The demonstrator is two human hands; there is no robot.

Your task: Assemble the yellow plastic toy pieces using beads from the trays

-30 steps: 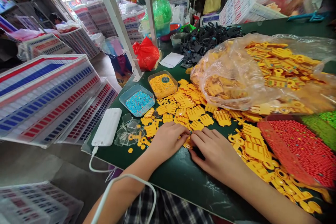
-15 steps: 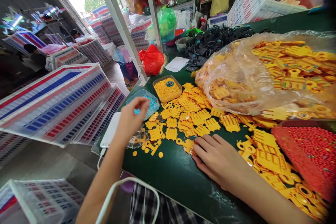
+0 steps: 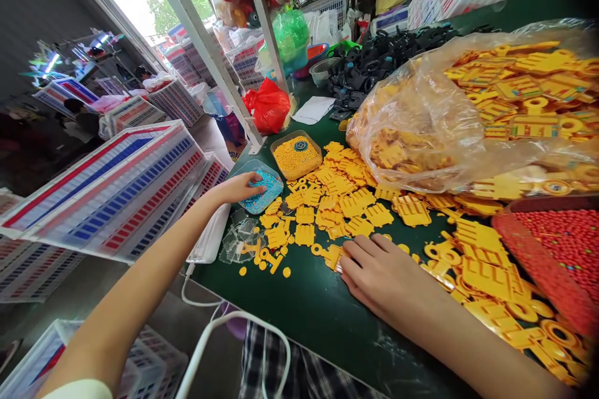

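The left hand has its fingertips at the small round blue beads in a square translucent plastic tray. The right hand touches 1 flat yellow plastic piece on the dark green counter. More yellow pieces lie scattered beside a bulging clear plastic bag.

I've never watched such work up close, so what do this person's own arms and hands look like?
The ungloved left hand and ungloved right hand show no visible rings or watches. The left forearm and right forearm are bare too. A pale, whitish edge, probably a sleeve, shows further up the left side; none shows on the right.
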